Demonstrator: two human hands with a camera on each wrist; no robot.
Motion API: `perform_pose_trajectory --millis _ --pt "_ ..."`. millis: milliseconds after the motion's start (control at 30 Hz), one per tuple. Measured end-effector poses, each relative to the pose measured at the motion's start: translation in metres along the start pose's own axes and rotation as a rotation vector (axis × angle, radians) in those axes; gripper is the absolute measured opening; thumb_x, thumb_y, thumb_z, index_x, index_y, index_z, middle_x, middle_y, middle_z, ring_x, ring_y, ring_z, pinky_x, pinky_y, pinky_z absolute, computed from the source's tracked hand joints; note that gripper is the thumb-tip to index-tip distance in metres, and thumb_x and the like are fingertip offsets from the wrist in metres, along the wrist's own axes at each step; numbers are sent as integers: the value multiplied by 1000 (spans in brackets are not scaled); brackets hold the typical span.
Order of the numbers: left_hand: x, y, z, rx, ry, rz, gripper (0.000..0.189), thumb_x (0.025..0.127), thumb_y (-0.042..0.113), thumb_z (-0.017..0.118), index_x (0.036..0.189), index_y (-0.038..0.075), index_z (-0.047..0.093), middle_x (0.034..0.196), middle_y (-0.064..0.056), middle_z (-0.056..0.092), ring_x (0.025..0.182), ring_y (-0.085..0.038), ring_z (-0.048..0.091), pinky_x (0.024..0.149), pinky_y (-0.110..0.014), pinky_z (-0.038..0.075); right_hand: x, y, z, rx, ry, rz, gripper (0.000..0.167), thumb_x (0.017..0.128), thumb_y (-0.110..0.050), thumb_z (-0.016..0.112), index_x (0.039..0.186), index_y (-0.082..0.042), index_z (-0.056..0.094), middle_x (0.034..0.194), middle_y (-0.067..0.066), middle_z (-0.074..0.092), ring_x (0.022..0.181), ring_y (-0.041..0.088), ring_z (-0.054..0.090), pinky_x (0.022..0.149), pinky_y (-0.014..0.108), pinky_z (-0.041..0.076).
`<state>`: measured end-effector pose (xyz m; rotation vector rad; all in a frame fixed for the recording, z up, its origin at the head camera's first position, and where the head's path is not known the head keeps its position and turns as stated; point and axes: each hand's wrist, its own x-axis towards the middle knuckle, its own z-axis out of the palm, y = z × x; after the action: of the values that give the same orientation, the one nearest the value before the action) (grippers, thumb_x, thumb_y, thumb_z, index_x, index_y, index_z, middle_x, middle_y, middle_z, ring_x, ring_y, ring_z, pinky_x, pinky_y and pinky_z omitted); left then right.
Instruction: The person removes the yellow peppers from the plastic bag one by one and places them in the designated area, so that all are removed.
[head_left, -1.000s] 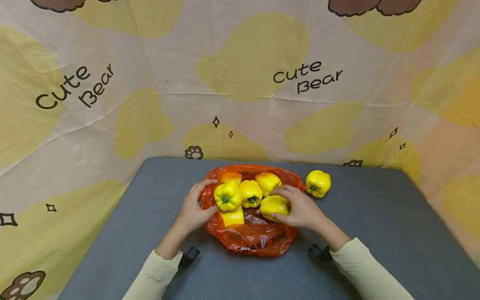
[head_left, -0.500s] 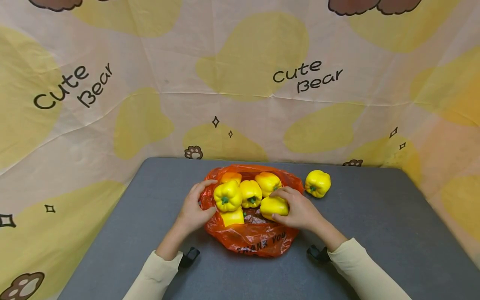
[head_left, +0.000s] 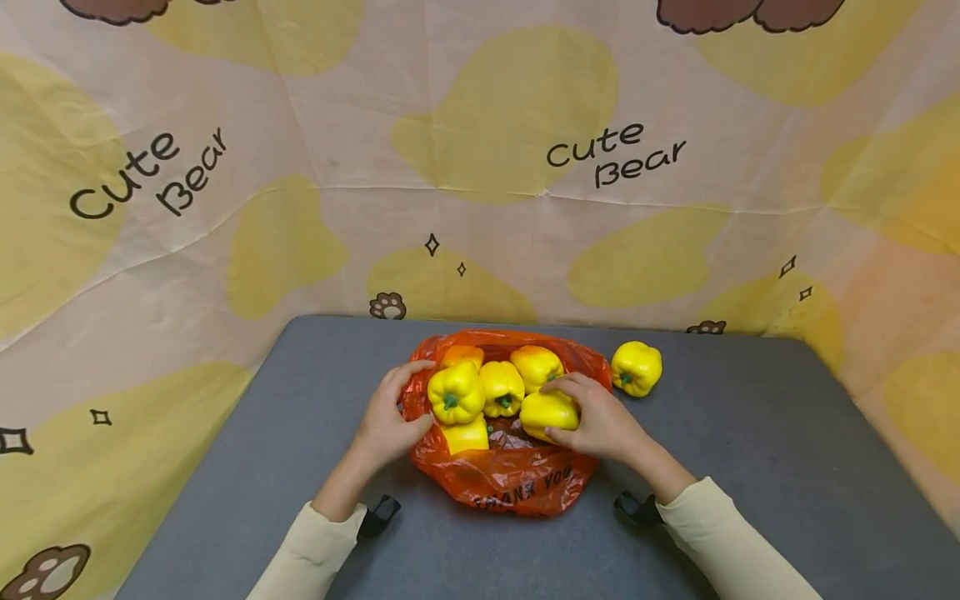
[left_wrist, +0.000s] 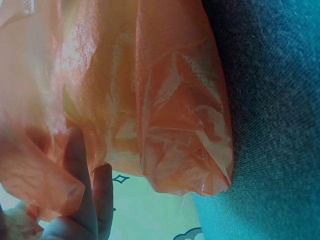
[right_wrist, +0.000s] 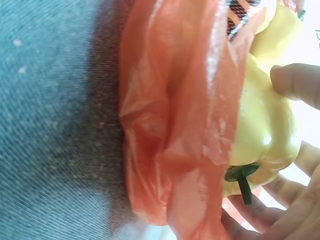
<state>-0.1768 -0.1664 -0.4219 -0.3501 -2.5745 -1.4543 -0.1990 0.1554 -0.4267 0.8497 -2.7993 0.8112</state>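
A red plastic bag [head_left: 525,483] printed THANK YOU lies with its mouth spread. It contains several yellow bell peppers, including a lobed one [head_left: 456,390] at the left and another [head_left: 502,387] in the middle. My left hand [head_left: 390,417] spans the bag's left rim, thumb and index finger apart; in the left wrist view its fingers [left_wrist: 80,175] extend straight against the film. At the right end of the mouth, my right hand [head_left: 603,417] grips a yellow bell pepper [head_left: 547,414] lying on its side. The right wrist view shows that pepper's green stem [right_wrist: 242,175].
A single yellow bell pepper [head_left: 637,368] sits outside the bag, just past its right back corner. The grey table [head_left: 750,433] extends to both sides, and a patterned cloth [head_left: 480,150] hangs behind its back edge.
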Motion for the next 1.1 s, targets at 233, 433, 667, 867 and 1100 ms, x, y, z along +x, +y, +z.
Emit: perform_pose_trajectory --millis 233,433,667,867,1100 --pt "-1 1 1 2 0 -8 66 71 2 70 132 20 53 127 -14 49 109 -32 53 81 -42 54 0 -6 -9 30 11 2 51 71 -30 81 118 -20 63 118 0 61 100 17 59 83 39 50" --pt "-2 2 0 -6 2 -12 66 70 2 70 131 21 54 126 -13 49 109 -31 53 82 -42 54 -2 -12 -24 54 43 -22 51 72 -28 82 119 -19 62 120 1 61 101 18 60 81 38 50" --pt "-2 0 0 0 9 2 66 70 1 70 131 20 53 126 -14 50 108 -31 53 81 -39 54 -2 -16 -51 72 86 -13 53 73 -27 82 121 -19 61 124 2 60 101 19 56 78 38 48" --pt "-1 -1 0 16 12 4 67 69 1 70 132 18 53 126 -14 50 108 -31 53 82 -40 53 -1 -16 -74 63 143 -23 51 73 -25 82 119 -19 62 120 2 60 96 19 57 75 37 51" --pt "-1 1 -1 20 3 -10 66 69 1 70 132 18 53 130 -13 49 111 -31 52 87 -43 51 -3 -7 -95 16 221 -6 48 75 -24 80 119 -17 63 117 6 62 91 21 60 75 43 53"
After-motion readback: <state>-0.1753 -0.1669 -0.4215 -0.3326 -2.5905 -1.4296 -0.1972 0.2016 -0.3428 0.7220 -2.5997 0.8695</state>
